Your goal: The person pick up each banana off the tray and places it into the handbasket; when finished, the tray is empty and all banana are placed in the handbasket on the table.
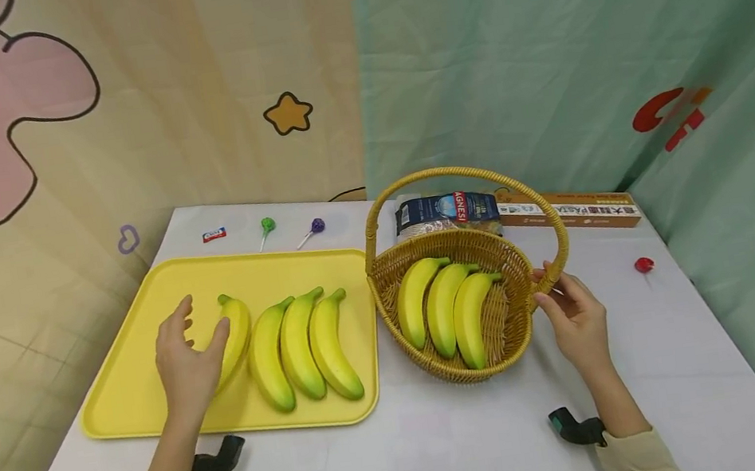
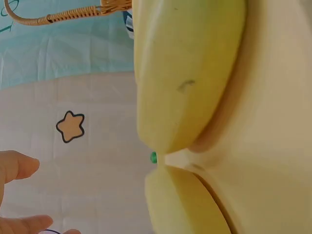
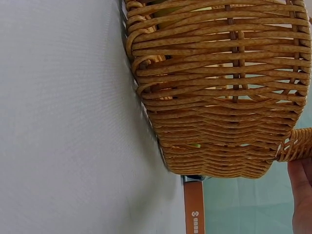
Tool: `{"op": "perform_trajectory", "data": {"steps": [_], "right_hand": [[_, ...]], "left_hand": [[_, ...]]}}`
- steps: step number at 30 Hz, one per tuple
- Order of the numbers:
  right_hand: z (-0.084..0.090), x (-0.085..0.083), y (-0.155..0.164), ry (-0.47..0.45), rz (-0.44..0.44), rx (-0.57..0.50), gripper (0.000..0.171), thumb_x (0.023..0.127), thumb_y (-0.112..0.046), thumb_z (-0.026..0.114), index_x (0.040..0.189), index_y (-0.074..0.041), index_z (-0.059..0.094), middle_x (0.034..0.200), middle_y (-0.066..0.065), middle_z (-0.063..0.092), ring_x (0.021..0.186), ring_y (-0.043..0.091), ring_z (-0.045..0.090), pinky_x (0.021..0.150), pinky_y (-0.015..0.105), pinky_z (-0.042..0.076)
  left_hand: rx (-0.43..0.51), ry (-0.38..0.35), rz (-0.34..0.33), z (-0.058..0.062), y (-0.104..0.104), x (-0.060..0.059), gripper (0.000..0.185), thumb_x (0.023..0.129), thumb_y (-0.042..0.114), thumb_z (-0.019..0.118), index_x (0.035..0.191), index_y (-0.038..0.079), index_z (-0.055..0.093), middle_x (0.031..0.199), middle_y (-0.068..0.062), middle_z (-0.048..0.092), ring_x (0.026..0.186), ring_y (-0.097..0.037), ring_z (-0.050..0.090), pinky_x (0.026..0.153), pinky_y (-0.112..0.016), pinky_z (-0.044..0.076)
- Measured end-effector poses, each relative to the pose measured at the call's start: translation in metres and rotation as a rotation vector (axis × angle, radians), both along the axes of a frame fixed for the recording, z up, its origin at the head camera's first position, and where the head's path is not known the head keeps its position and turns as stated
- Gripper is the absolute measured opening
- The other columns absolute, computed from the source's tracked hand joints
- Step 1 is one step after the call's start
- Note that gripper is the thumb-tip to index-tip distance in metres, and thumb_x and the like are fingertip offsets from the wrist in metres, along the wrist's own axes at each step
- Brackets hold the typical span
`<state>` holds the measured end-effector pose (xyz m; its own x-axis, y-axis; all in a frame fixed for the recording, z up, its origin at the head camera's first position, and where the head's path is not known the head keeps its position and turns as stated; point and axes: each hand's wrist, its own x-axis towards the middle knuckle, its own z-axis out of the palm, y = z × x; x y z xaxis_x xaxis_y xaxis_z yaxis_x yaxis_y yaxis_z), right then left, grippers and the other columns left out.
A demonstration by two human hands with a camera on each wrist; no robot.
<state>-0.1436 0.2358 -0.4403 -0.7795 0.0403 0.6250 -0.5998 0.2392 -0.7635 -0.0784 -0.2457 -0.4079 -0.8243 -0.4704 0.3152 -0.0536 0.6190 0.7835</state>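
Observation:
My left hand [image 1: 185,363] is over the yellow tray [image 1: 135,414], fingers and thumb spread apart with nothing between them. In the head view its thumb overlaps the leftmost banana [image 1: 236,332]. Three more bananas lie side by side to the right of it, the middle one [image 1: 301,347] among them; two show large in the left wrist view, the upper banana [image 2: 190,68] nearest. With thumb and fingers, my right hand [image 1: 577,316] grips the wicker basket [image 1: 389,318] where the handle meets the right rim. Three bananas, including a central banana [image 1: 448,310], lie inside the basket.
Behind the basket are a pasta bag [image 1: 446,210] and a long pasta box [image 1: 584,212]. A small wrapped candy [image 1: 214,234], a green lollipop [image 1: 267,225] and a purple lollipop [image 1: 317,226] lie beyond the tray. A red lollipop [image 1: 644,264] is at right. Curtains hang behind the table.

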Motion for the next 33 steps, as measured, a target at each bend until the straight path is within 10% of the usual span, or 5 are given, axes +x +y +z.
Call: {"op": "perform_trajectory", "data": {"steps": [6, 16, 22, 27, 33], "right_hand": [[-0.001, -0.001, 0.001, 0.002, -0.009, 0.007, 0.050, 0.080, 0.024, 0.061, 0.128, 0.013, 0.056, 0.113, 0.019, 0.065, 0.108, 0.007, 0.064, 0.089, 0.015, 0.050], [-0.002, 0.000, 0.001, 0.006, -0.013, 0.022, 0.050, 0.081, 0.023, 0.061, 0.129, 0.012, 0.056, 0.113, 0.022, 0.064, 0.108, 0.007, 0.065, 0.088, 0.014, 0.050], [0.000, 0.001, 0.000, -0.002, -0.022, 0.038, 0.049, 0.082, 0.021, 0.061, 0.129, 0.010, 0.056, 0.114, 0.017, 0.065, 0.109, 0.008, 0.065, 0.088, 0.014, 0.050], [-0.001, 0.001, 0.000, 0.001, -0.017, 0.039, 0.049, 0.082, 0.021, 0.061, 0.130, 0.010, 0.056, 0.112, 0.030, 0.061, 0.109, 0.007, 0.064, 0.088, 0.014, 0.050], [-0.001, 0.000, 0.000, 0.008, -0.010, 0.029, 0.048, 0.082, 0.021, 0.061, 0.130, 0.012, 0.056, 0.112, 0.031, 0.060, 0.108, 0.007, 0.064, 0.089, 0.014, 0.050]], "left_hand": [[-0.005, -0.084, -0.001, -0.008, -0.013, 0.006, 0.063, 0.086, 0.011, 0.071, 0.142, -0.003, 0.045, 0.133, -0.029, 0.048, 0.118, -0.043, 0.044, 0.091, -0.049, 0.036], [-0.073, -0.461, -0.180, -0.036, -0.034, 0.005, 0.062, 0.088, 0.020, 0.069, 0.137, -0.012, 0.046, 0.132, -0.037, 0.050, 0.121, -0.051, 0.048, 0.099, -0.059, 0.040], [-0.072, -0.396, -0.123, -0.038, -0.030, 0.007, 0.059, 0.085, 0.019, 0.072, 0.132, -0.010, 0.054, 0.123, -0.035, 0.059, 0.110, -0.047, 0.057, 0.089, -0.050, 0.046], [-0.040, -0.234, -0.065, -0.021, -0.008, 0.012, 0.053, 0.081, 0.016, 0.076, 0.128, -0.004, 0.061, 0.117, -0.027, 0.065, 0.101, -0.032, 0.059, 0.078, -0.019, 0.041], [-0.073, 0.025, -0.216, 0.000, 0.043, 0.015, 0.048, 0.072, 0.008, 0.083, 0.117, -0.003, 0.069, 0.101, -0.017, 0.072, 0.086, -0.009, 0.058, 0.068, -0.008, 0.042]]}}
